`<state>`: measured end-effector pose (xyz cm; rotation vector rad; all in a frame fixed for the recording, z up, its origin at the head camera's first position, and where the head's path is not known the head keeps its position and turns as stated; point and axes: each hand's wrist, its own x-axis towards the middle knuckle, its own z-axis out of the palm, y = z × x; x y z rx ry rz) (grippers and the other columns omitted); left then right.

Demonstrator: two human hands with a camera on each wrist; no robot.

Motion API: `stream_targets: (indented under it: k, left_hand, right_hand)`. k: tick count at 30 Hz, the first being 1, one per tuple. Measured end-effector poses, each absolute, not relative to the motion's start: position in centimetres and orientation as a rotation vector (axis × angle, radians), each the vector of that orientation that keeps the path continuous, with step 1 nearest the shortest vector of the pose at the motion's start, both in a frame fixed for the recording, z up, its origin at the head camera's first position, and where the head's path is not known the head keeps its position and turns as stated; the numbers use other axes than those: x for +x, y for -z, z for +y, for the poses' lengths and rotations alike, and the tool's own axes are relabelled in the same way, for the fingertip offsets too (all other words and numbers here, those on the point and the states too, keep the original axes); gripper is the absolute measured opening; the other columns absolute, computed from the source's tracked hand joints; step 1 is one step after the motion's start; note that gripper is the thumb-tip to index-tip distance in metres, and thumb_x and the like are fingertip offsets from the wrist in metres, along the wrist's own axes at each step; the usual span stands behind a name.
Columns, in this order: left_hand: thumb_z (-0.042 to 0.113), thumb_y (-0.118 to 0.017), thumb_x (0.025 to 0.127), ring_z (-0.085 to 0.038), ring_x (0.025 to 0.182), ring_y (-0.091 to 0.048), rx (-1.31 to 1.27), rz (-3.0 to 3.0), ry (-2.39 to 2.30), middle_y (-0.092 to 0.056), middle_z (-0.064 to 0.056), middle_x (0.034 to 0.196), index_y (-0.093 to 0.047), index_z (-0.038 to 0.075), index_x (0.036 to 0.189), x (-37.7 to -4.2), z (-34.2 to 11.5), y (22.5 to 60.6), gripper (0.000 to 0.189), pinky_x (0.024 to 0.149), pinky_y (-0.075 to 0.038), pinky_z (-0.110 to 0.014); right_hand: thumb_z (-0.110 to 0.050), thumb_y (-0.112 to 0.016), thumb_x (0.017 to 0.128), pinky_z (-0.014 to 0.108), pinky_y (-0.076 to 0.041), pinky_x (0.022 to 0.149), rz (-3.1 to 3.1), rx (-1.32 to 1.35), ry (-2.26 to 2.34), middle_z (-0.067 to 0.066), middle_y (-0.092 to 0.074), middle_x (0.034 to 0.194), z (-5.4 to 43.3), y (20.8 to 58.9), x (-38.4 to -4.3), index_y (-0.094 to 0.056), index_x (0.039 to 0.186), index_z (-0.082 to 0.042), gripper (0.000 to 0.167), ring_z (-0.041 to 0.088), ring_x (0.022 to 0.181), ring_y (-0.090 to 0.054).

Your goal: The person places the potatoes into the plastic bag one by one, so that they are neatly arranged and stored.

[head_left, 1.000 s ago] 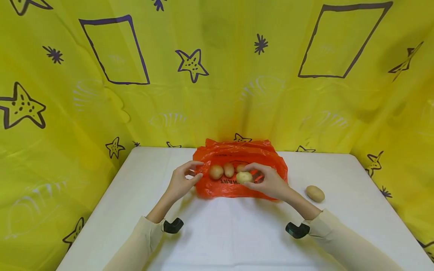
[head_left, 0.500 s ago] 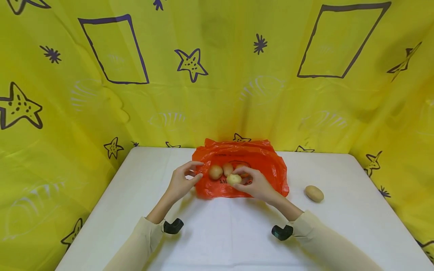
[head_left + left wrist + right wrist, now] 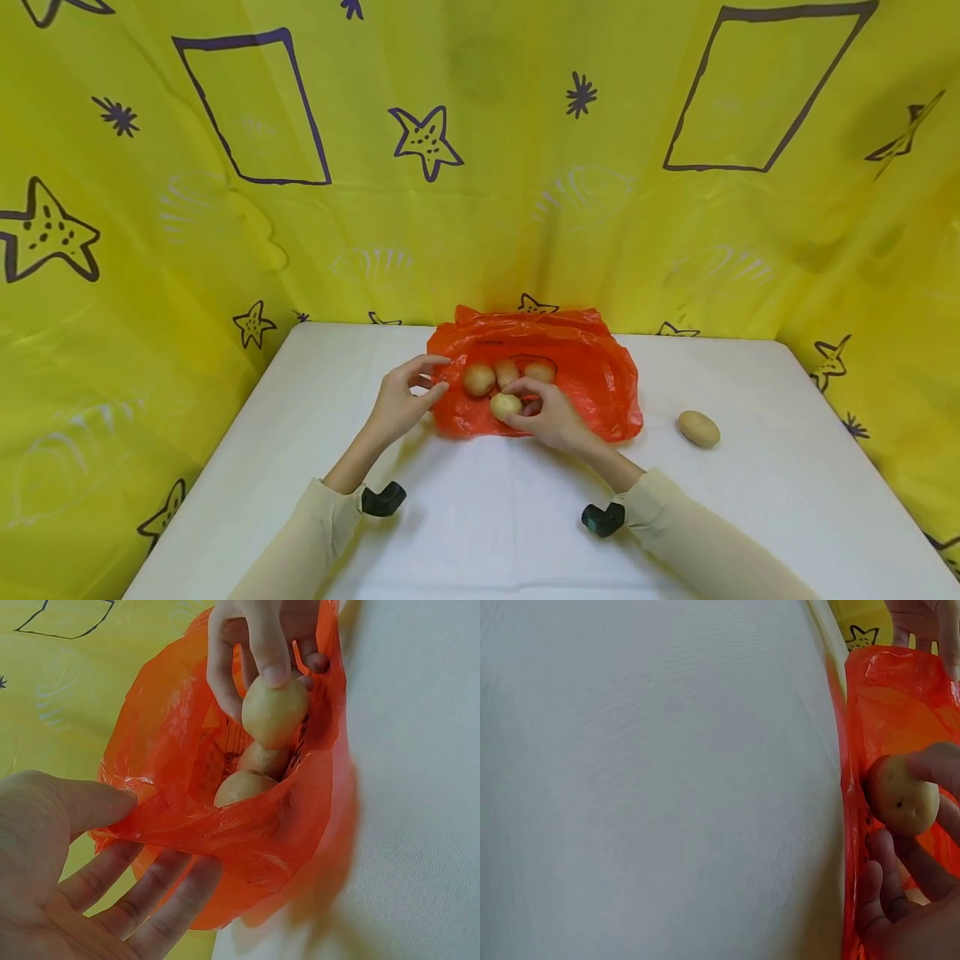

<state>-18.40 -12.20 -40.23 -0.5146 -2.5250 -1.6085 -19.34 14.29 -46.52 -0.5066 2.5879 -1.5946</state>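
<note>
A red plastic bag (image 3: 592, 400) lies on its side at the far middle of the table, its mouth facing the person. My left hand (image 3: 400, 398) pinches the bag's left rim, thumb inside and fingers behind the film in the left wrist view. Between thumb and fingers of my right hand (image 3: 553, 417) is a pale potato (image 3: 505, 407), held at the bag's mouth; the right wrist view shows the same potato (image 3: 905, 799) with a dark speck. Behind it, inside the bag, rest a round potato (image 3: 478, 380), a smaller potato (image 3: 507, 372) and a partly covered potato (image 3: 539, 372).
One more potato (image 3: 699, 429) lies on the white table (image 3: 480, 533), right of the bag. Yellow curtains (image 3: 495, 225) with star drawings enclose the table at the back and both sides.
My right hand has carried the potato leftward and slightly nearer, from the bag's right part to its middle. My left hand keeps its place on the rim.
</note>
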Motion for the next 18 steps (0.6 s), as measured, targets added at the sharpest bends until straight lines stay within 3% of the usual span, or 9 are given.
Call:
stream_targets:
  k: [11,18]
  left_hand:
    - [-0.006,-0.069,0.093,-0.041,0.092,-0.066,-0.513,-2.525,1.619,-0.068,-0.025,0.112,-0.067,-0.004,0.125,-18.0,-12.2,39.7,0.032,0.067,-0.058,-0.026]
    - [0.003,-0.073,0.093,-0.03,0.091,-0.067,-0.525,-2.516,1.613,-0.071,-0.013,0.113,-0.07,0.01,0.126,-20.2,-13.1,43.1,0.033,0.067,-0.059,-0.027]
  right_hand:
    - [-0.018,-0.085,0.085,0.025,-0.051,0.064,2.664,-0.431,1.553,0.0,-0.067,0.097,13.3,47.1,-19.5,-0.074,0.113,-0.017,0.03,0.017,0.073,-0.059]
    - [-0.017,-0.084,0.086,0.024,-0.049,0.064,2.692,-0.427,1.538,0.001,-0.066,0.096,12.9,47.3,-19.6,-0.074,0.112,-0.015,0.028,0.017,0.072,-0.057]
